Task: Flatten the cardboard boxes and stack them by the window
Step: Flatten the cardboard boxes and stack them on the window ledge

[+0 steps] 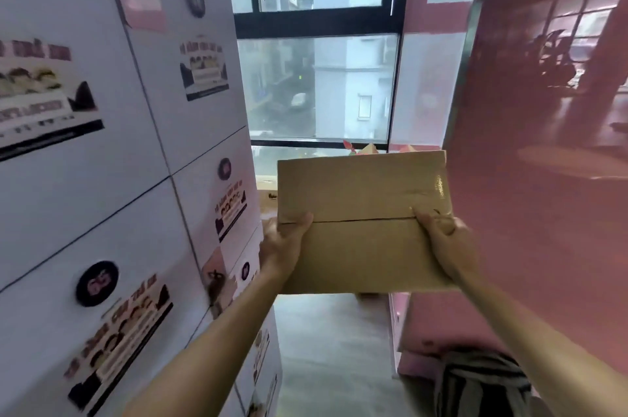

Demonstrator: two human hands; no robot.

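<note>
Item: flattened box (pixel 363 222), frame centre; our left hand (pixel 283 243) and right hand (pixel 445 243) grip its sides; stacking by window (pixel 319 76) remains.

**Backlit, wide-angle warp, soft focus**

Daylight comes from the window (pixel 317 42) ahead; the top panes blow out near white. The interior is dimmer, with a cool cast on the white boxes (pixel 85 144) at left and a pink cast at right. The glossy pink wall (pixel 543 110) mirrors window panes. Edges bow strongly. Printed labels smear at lower left. Overall soft and hazy.
</note>
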